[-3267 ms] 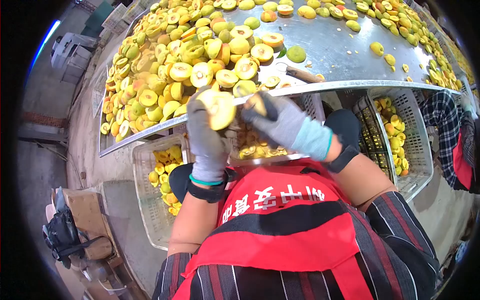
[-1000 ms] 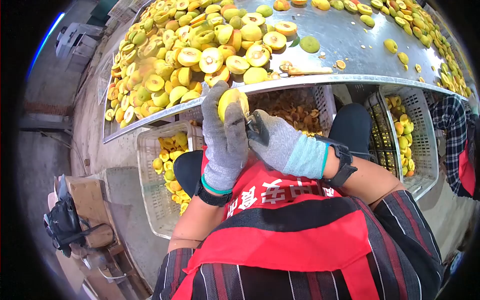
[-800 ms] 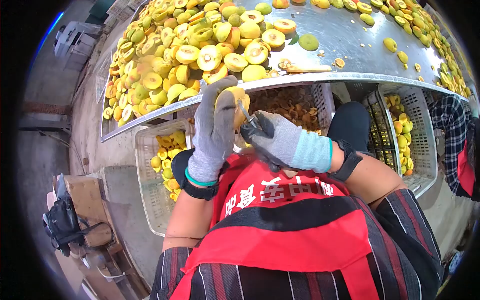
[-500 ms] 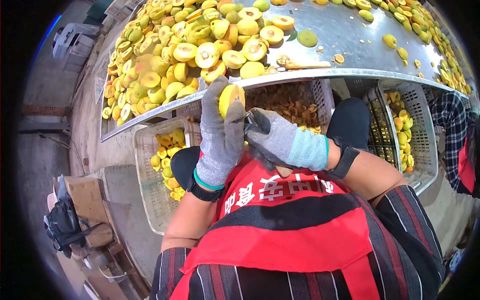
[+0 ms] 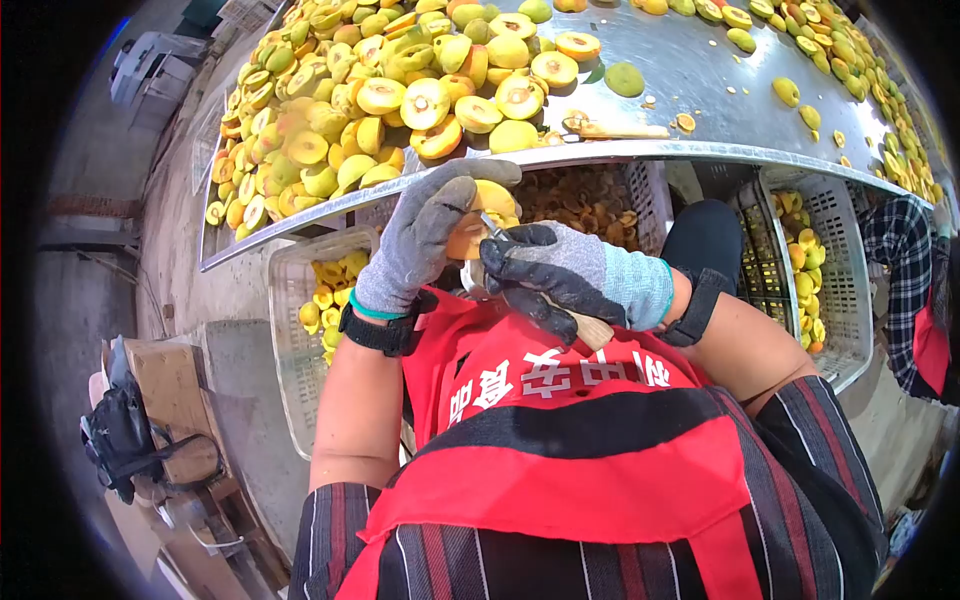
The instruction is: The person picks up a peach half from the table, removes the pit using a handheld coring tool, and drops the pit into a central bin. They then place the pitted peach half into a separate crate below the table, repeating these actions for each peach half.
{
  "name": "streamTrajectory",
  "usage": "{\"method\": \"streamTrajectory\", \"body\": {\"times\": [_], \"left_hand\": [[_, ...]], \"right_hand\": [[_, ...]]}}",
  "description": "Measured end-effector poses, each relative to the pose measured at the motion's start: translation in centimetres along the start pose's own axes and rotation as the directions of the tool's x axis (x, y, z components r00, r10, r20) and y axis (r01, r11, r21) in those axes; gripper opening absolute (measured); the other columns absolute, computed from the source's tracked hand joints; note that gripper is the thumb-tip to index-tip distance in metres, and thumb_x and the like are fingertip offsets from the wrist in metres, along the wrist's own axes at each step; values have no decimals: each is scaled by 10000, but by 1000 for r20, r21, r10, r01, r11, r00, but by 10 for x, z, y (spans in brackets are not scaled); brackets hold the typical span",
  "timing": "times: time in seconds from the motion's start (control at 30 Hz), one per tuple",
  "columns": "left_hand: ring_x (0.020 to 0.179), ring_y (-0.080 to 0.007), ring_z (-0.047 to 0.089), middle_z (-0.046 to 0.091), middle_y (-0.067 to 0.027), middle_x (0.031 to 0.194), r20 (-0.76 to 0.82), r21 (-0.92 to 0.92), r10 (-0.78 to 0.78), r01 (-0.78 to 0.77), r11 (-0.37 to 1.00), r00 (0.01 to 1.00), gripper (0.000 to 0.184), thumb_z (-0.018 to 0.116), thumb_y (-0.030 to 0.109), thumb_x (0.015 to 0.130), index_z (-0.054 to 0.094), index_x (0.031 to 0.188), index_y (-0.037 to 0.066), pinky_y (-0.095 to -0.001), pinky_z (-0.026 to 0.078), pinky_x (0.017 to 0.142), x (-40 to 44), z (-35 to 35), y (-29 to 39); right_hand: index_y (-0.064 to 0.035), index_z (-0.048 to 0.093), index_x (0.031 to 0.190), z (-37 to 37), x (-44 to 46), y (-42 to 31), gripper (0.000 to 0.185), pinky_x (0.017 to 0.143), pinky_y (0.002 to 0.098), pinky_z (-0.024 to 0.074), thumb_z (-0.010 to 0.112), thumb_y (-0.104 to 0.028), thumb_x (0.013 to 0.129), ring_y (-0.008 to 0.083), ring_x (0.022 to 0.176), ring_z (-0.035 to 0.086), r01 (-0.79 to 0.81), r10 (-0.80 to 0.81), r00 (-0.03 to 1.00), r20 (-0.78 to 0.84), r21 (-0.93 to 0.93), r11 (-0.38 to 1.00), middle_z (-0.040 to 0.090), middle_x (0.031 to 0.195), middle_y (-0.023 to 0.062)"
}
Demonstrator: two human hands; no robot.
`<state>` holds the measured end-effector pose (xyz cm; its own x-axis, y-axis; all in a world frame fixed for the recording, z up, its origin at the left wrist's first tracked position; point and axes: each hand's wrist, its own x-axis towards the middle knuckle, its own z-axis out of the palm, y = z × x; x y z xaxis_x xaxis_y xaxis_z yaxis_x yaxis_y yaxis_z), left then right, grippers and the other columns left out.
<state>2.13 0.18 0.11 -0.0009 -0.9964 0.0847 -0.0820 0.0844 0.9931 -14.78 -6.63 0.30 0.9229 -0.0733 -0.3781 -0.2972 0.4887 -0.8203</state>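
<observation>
Holding a cut peach point(image 5: 494, 198) just in front of the steel table point(image 5: 690, 100). Left hand point(image 5: 425, 228): fingers curled round it. Right hand point(image 5: 560, 268): fingers closed on wooden-handled tool point(image 5: 594, 333), metal tip at the fruit. Peach heap point(image 5: 345, 110) on table's left.

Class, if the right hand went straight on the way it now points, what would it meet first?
Most likely the yellow peach in the left hand, just ahead of the right hand and its wooden-handled tool; whether they touch is unclear.
</observation>
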Motion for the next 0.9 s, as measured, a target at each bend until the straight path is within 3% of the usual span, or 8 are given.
{"method": "streamTrajectory", "body": {"times": [0.37,0.43,0.47,0.57,0.63,0.77,0.8,0.9], "left_hand": [[826,-181,603,613,-144,920,-337,-418,40,-187,889,941,459,372,385,931,500,1122,-12,-298,493,744,-4,24,-31],[847,-197,602,591,-132,989,-462,367,246,-69,928,852,388,372,331,929,504,1103,11,-315,494,761,0,22,-38],[885,-209,592,566,-125,1040,-633,-438,-78,-273,857,771,317,372,240,913,496,1102,17,-321,492,787,2,39,-28],[911,-228,589,577,-133,1054,-612,152,215,-154,976,761,470,324,372,952,444,1203,-7,-320,489,801,10,28,-31],[907,-210,592,585,-126,1029,-636,-441,-80,-276,854,768,450,321,366,952,460,1181,4,-318,500,773,4,27,-32],[877,-192,607,573,-108,1039,-402,784,536,-23,621,742,382,350,334,940,485,1145,41,-306,537,706,-31,-33,-29],[954,-187,556,587,-107,1032,-708,71,193,-203,977,679,295,492,131,833,551,1081,-18,-281,472,809,-44,-36,-19],[974,-247,566,596,-154,1045,-473,785,304,238,572,827,344,538,242,866,548,1096,-13,-339,434,862,-109,-121,-19]], "right_hand": [[-58,536,894,14,4,19,301,363,230,346,410,-328,939,92,375,423,119,-171,982,78,446,887,463,541,3],[-50,526,953,23,8,22,221,441,212,396,490,-263,908,84,484,490,242,-206,967,-153,283,928,522,661,19],[-50,522,968,23,12,30,217,433,222,397,511,-255,898,91,482,492,260,-243,964,-107,199,945,524,661,24],[-57,507,941,17,6,28,205,392,235,403,514,-256,894,114,447,498,253,-248,967,-58,106,962,521,637,39],[-64,483,917,5,-1,29,217,359,238,415,504,-279,899,134,418,507,245,-250,968,8,180,953,514,607,47],[-55,477,922,-24,-15,32,244,373,248,437,535,-289,881,142,430,520,146,-139,976,-167,31,989,537,619,68],[-40,507,922,-25,-22,30,278,407,206,381,525,-316,895,93,453,470,101,-97,962,-254,3,995,511,590,29],[-44,503,918,-39,-35,41,275,399,212,376,511,-319,902,91,445,462,148,-122,958,-259,83,986,508,590,32]]}}
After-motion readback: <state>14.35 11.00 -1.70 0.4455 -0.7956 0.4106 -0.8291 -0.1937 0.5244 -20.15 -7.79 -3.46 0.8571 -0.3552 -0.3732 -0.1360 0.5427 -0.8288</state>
